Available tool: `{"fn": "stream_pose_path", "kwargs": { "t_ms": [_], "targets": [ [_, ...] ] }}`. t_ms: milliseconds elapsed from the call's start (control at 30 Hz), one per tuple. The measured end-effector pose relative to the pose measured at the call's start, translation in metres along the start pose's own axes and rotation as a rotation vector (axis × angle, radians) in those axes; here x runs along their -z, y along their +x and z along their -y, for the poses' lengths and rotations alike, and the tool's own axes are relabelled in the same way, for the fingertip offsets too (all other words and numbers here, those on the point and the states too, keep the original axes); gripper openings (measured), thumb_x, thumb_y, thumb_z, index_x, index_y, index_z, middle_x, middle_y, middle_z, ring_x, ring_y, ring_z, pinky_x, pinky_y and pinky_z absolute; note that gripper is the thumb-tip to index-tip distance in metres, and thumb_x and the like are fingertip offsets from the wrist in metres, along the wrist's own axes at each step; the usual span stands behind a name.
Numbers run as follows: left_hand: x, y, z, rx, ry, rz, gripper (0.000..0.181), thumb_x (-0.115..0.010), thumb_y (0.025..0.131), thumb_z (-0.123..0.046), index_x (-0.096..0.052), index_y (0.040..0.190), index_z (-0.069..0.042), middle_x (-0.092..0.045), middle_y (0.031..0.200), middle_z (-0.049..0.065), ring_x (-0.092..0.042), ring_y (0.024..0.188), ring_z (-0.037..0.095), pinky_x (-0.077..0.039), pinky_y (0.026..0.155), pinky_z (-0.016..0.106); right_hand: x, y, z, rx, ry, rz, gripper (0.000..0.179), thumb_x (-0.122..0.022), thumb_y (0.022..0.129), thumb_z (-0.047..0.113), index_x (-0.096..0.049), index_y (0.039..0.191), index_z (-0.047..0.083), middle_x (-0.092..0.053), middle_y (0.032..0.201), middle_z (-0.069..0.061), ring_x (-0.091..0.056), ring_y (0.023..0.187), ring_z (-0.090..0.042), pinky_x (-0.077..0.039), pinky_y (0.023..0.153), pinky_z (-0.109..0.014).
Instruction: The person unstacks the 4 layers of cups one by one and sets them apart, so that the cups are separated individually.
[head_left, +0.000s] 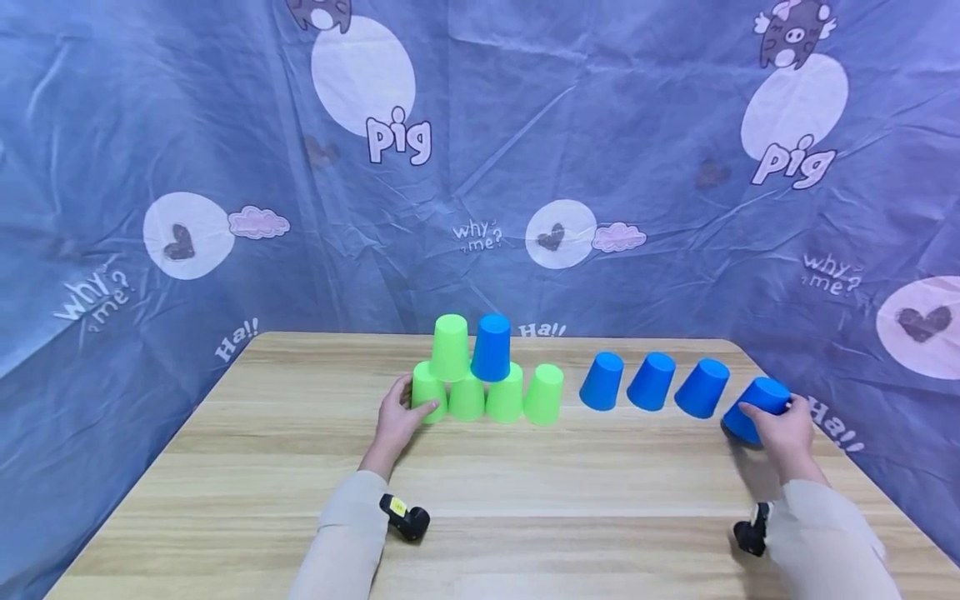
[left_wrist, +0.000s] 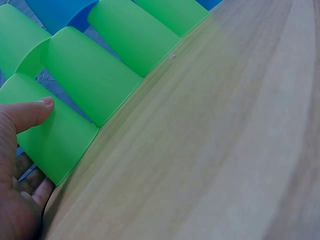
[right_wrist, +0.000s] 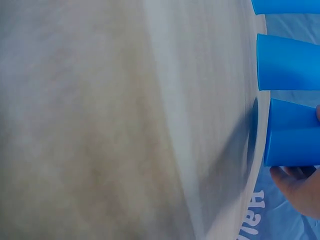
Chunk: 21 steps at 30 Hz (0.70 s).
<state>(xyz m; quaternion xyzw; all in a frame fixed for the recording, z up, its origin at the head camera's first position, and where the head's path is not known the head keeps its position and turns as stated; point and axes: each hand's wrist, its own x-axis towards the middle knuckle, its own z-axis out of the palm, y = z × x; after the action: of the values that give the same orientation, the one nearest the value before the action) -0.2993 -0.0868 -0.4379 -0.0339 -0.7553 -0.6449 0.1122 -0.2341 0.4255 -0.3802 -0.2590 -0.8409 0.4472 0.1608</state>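
Note:
Upside-down green cups (head_left: pixel 467 400) stand in a row on the table. Upon them sit one more green cup (head_left: pixel 450 348) and a blue cup (head_left: pixel 492 348), side by side. My left hand (head_left: pixel 397 412) holds the leftmost green cup (left_wrist: pixel 60 140) of the bottom row, its thumb across the front and its fingers around the far side. At the right end of the table, my right hand (head_left: pixel 783 427) grips an upside-down blue cup (head_left: pixel 763 398) between thumb and fingers. In the right wrist view this blue cup (right_wrist: pixel 292 134) is raised off the tabletop, its shadow beneath.
Three more upside-down blue cups (head_left: pixel 651 382) stand apart in a line between the green row and my right hand. The wooden table (head_left: pixel 525 517) ends at a patterned blue cloth (head_left: pixel 480 167) hanging behind and at the sides.

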Motion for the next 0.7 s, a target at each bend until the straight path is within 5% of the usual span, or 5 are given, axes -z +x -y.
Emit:
{"fn": "stream_pose_path", "kwargs": {
  "t_ms": [333,700],
  "targets": [
    [0.001,0.0,0.0,-0.011,0.02,-0.01,0.064,-0.07,0.069,-0.006,-0.039,0.125,-0.001,-0.044,0.121,0.019,-0.04,0.111,0.031,-0.032,0.094,0.04,-0.004,0.013,0.0,-0.106,-0.009,-0.015,0.086,-0.053,0.08,0.038,0.0,0.134,-0.005,-0.009,0.135,-0.031,-0.014,0.12,-0.046,-0.017,0.095,-0.057],
    [0.001,0.002,-0.001,-0.015,0.005,0.004,0.065,-0.07,0.069,-0.006,-0.039,0.125,0.0,-0.044,0.121,0.02,-0.041,0.11,0.032,-0.033,0.094,0.041,-0.002,0.024,0.007,-0.096,-0.024,-0.015,0.082,-0.051,0.082,0.034,0.0,0.134,-0.004,-0.008,0.135,-0.031,-0.012,0.121,-0.046,-0.017,0.094,-0.058]
  ]
}}
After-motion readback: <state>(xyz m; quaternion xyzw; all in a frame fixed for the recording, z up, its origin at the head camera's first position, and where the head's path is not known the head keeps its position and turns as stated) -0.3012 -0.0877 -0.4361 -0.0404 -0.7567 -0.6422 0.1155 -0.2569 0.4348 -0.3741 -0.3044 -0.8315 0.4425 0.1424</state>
